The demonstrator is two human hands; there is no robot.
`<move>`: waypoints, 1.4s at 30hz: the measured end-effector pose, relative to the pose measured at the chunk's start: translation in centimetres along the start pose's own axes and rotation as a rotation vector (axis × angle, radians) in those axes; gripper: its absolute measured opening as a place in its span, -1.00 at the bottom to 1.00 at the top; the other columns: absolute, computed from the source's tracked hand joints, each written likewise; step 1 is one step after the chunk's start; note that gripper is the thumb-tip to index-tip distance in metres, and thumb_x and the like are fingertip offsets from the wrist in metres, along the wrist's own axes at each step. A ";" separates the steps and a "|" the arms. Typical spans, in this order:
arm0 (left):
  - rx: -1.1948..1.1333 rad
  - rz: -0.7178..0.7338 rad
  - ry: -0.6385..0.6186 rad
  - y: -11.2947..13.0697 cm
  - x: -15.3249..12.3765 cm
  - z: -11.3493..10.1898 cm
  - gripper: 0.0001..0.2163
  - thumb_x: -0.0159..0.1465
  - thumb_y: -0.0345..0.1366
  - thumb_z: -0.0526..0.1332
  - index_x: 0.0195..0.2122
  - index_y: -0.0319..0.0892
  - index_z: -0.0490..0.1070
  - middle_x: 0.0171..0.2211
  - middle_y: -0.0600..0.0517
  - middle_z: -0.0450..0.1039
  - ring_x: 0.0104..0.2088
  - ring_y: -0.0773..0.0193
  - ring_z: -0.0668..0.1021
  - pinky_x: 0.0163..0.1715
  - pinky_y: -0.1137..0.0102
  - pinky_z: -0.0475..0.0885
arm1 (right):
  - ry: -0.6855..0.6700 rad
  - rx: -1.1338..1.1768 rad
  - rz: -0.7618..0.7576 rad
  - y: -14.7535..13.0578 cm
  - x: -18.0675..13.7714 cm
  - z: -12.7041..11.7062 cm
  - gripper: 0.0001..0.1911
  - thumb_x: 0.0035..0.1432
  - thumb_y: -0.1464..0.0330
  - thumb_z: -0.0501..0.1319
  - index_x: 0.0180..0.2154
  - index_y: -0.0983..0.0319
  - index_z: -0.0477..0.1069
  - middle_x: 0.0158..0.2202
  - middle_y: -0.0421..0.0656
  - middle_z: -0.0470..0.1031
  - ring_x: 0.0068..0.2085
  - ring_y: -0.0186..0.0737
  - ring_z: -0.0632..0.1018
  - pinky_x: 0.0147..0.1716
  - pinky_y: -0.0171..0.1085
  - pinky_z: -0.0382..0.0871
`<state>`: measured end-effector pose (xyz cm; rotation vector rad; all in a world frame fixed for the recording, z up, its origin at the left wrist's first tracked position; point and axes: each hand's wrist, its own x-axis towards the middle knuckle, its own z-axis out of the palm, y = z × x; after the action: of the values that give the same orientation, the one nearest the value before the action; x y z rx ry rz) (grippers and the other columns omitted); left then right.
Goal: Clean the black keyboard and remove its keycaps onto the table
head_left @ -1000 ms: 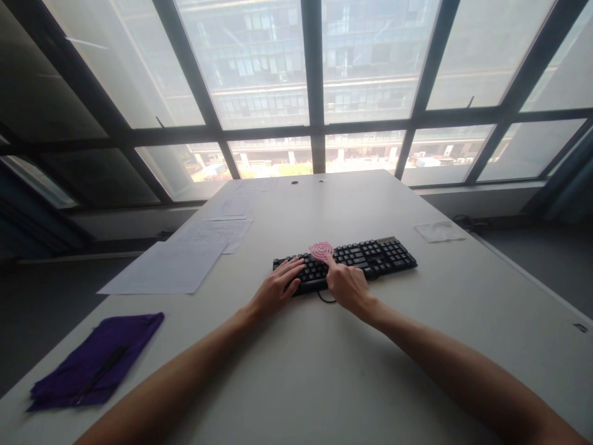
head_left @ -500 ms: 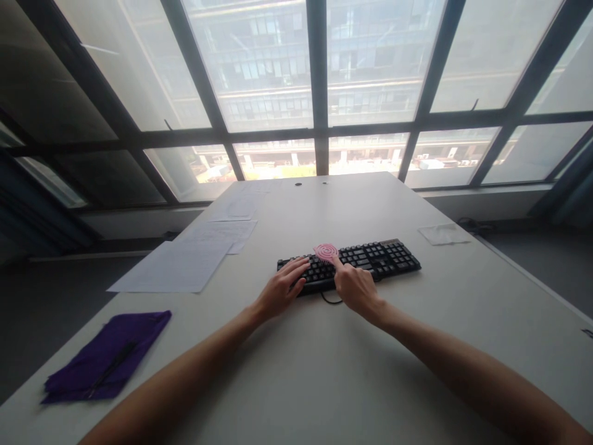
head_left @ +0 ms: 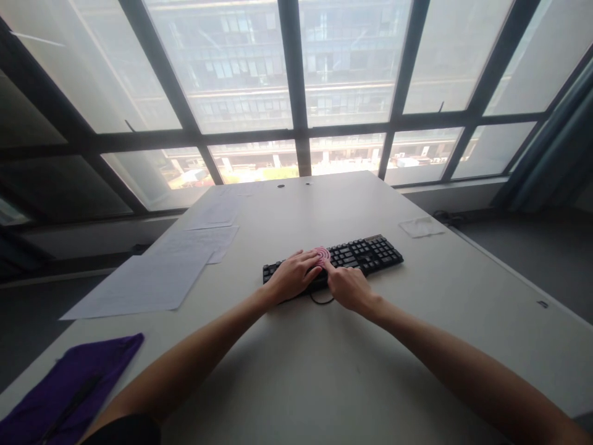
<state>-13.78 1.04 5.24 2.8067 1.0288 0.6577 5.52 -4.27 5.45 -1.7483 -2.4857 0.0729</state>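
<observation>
A black keyboard point(head_left: 370, 250) lies across the middle of a pale table point(head_left: 324, 371). On its left half rests a round pink brush point(head_left: 322, 254) with a spiral pattern. My right hand point(head_left: 348, 286) is closed on the brush from the near side, index finger along it. My left hand point(head_left: 293, 276) lies flat on the keyboard's left end, fingers stretched out and reaching the brush's left edge. A loop of the keyboard's black cable point(head_left: 320, 301) shows between my wrists.
Sheets of white paper point(head_left: 148, 278) lie to the left, with more point(head_left: 217, 213) farther back. A purple cloth point(head_left: 69, 389) sits at the near left corner. A small white wipe point(head_left: 419, 227) lies near the right edge. Large windows point(head_left: 296, 93) stand behind the table.
My left hand has slid right along the keys until its fingers meet the pink brush. The right hand stays on the brush. My head has turned, shifting the view.
</observation>
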 end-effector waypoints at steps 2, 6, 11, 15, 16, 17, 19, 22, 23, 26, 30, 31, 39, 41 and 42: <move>-0.013 0.005 0.027 -0.6 0.0 -0.2 -0.64 0.46 -0.14 -0.01 0.18 -0.03 0.38 0.21 0.01 0.39 0.24 0.18 0.39 0.32 0.09 0.18 | 0.023 0.015 0.034 -0.6 0.1 -0.1 -0.37 0.39 0.38 -0.14 0.42 0.30 -0.21 -0.12 0.10 0.60 -0.13 -0.01 0.64 -0.12 -0.17 0.40; -0.045 -0.006 0.103 -1.7 0.0 0.0 -0.66 0.46 -0.17 -0.02 0.11 -0.03 0.46 0.16 0.03 0.45 0.20 0.19 0.45 0.32 0.09 0.19 | 0.028 0.021 0.082 -2.0 0.2 0.1 -0.39 0.38 0.41 -0.15 0.41 0.33 -0.14 -0.07 0.15 0.57 -0.10 -0.03 0.63 -0.11 -0.19 0.40; -0.070 -0.023 0.114 -1.9 0.0 0.5 -0.68 0.45 -0.18 0.00 0.07 -0.03 0.49 0.13 0.04 0.48 0.16 0.19 0.48 0.30 0.10 0.24 | -0.005 0.048 0.071 -2.3 0.5 0.0 -0.40 0.36 0.40 -0.12 0.38 0.37 -0.07 -0.12 0.14 0.60 -0.08 0.00 0.62 -0.09 -0.15 0.38; -0.093 -0.049 0.113 -1.6 -0.1 0.5 -0.67 0.44 -0.15 0.01 0.05 -0.08 0.50 0.12 0.01 0.48 0.15 0.17 0.48 0.24 0.16 0.33 | -0.015 0.047 0.046 -2.0 0.5 -0.3 -0.41 0.37 0.38 -0.11 0.37 0.35 -0.03 -0.13 0.13 0.60 -0.07 0.00 0.62 -0.07 -0.15 0.38; -0.095 -0.055 0.113 -1.5 -0.2 0.5 -0.67 0.44 -0.14 0.01 0.06 -0.09 0.49 0.13 0.01 0.47 0.16 0.17 0.48 0.23 0.18 0.35 | -0.020 0.039 0.049 -2.0 0.5 -0.3 -0.41 0.37 0.38 -0.12 0.38 0.34 -0.06 -0.11 0.13 0.60 -0.07 -0.01 0.62 -0.07 -0.16 0.37; -0.097 -0.059 0.115 -1.5 -0.2 0.5 -0.66 0.44 -0.14 0.01 0.06 -0.09 0.49 0.13 0.00 0.47 0.16 0.17 0.48 0.22 0.19 0.36 | -0.027 0.031 0.056 -2.0 0.4 -0.4 -0.40 0.38 0.38 -0.12 0.39 0.34 -0.09 -0.10 0.14 0.59 -0.06 -0.01 0.62 -0.06 -0.16 0.37; -0.098 -0.060 0.128 -1.3 -0.3 0.6 -0.66 0.44 -0.14 0.01 0.08 -0.09 0.47 0.14 0.00 0.46 0.17 0.16 0.46 0.22 0.19 0.36 | -0.033 0.020 0.079 -2.2 0.4 -0.3 -0.37 0.38 0.39 -0.13 0.41 0.35 -0.19 -0.06 0.17 0.57 -0.04 -0.03 0.62 -0.05 -0.18 0.37; -0.094 -0.033 0.142 -0.8 -0.2 0.6 -0.66 0.44 -0.16 0.01 0.14 -0.07 0.43 0.19 0.01 0.41 0.21 0.15 0.43 0.25 0.17 0.33 | -0.006 0.028 0.107 -2.3 0.1 0.0 -0.35 0.38 0.42 -0.15 0.42 0.37 -0.28 -0.05 0.17 0.57 -0.06 -0.04 0.62 -0.07 -0.19 0.38; -0.087 -0.018 0.133 -0.6 -0.2 0.5 -0.66 0.44 -0.16 0.01 0.15 -0.06 0.42 0.21 0.01 0.39 0.22 0.15 0.42 0.27 0.15 0.31 | 0.008 0.034 0.111 -2.3 0.0 0.2 -0.34 0.38 0.42 -0.15 0.42 0.37 -0.30 -0.06 0.16 0.57 -0.07 -0.04 0.62 -0.08 -0.20 0.39; -0.059 0.029 0.073 0.2 -0.1 0.3 -0.67 0.44 -0.19 0.02 0.15 -0.02 0.41 0.23 0.03 0.37 0.23 0.14 0.40 0.29 0.10 0.27 | 0.039 0.049 0.111 -2.2 -0.7 0.8 -0.34 0.37 0.44 -0.15 0.42 0.36 -0.31 -0.10 0.13 0.58 -0.12 -0.05 0.63 -0.12 -0.21 0.41; -0.064 0.082 0.052 1.1 -0.1 0.4 -0.69 0.41 -0.26 0.07 0.14 -0.06 0.41 0.22 -0.01 0.37 0.25 0.11 0.38 0.28 0.13 0.30 | 0.033 0.049 0.133 -2.7 -1.9 1.5 -0.33 0.37 0.45 -0.13 0.42 0.36 -0.31 -0.12 0.13 0.57 -0.16 -0.06 0.64 -0.18 -0.23 0.43; -0.064 0.093 0.058 1.3 -0.2 0.5 -0.69 0.40 -0.30 0.07 0.13 -0.08 0.41 0.22 -0.03 0.36 0.26 0.11 0.37 0.29 0.13 0.30 | 0.026 0.044 0.145 -2.9 -2.2 1.6 -0.33 0.37 0.45 -0.13 0.42 0.37 -0.31 -0.12 0.13 0.57 -0.17 -0.06 0.64 -0.20 -0.23 0.43; -0.057 0.127 0.055 2.1 -0.6 1.2 -0.68 0.35 -0.44 0.06 0.10 -0.14 0.39 0.21 -0.07 0.37 0.28 0.15 0.35 0.31 0.15 0.29 | 0.008 0.072 0.143 -4.3 -3.2 1.9 -0.32 0.36 0.40 -0.09 0.40 0.48 -0.27 -0.21 0.15 0.58 -0.25 0.00 0.65 -0.28 -0.20 0.45; -0.059 0.149 0.041 2.0 -0.6 1.2 -0.65 0.35 -0.45 0.05 0.12 -0.13 0.38 0.20 -0.05 0.39 0.28 0.17 0.35 0.32 0.15 0.28 | -0.003 0.070 0.143 -4.3 -3.2 1.9 -0.31 0.35 0.41 -0.08 0.39 0.51 -0.25 -0.21 0.17 0.58 -0.23 0.00 0.65 -0.26 -0.20 0.45; -0.060 0.163 0.035 1.9 -0.6 1.1 -0.64 0.35 -0.46 0.04 0.14 -0.12 0.37 0.20 -0.05 0.39 0.27 0.17 0.35 0.32 0.14 0.28 | -0.009 0.065 0.146 -4.4 -3.1 2.0 -0.31 0.34 0.41 -0.08 0.39 0.53 -0.24 -0.20 0.19 0.58 -0.22 0.00 0.65 -0.25 -0.20 0.45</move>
<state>-12.55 -0.70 4.45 2.8571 0.7771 0.7438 2.26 -8.66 3.76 -1.9032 -2.3298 0.1710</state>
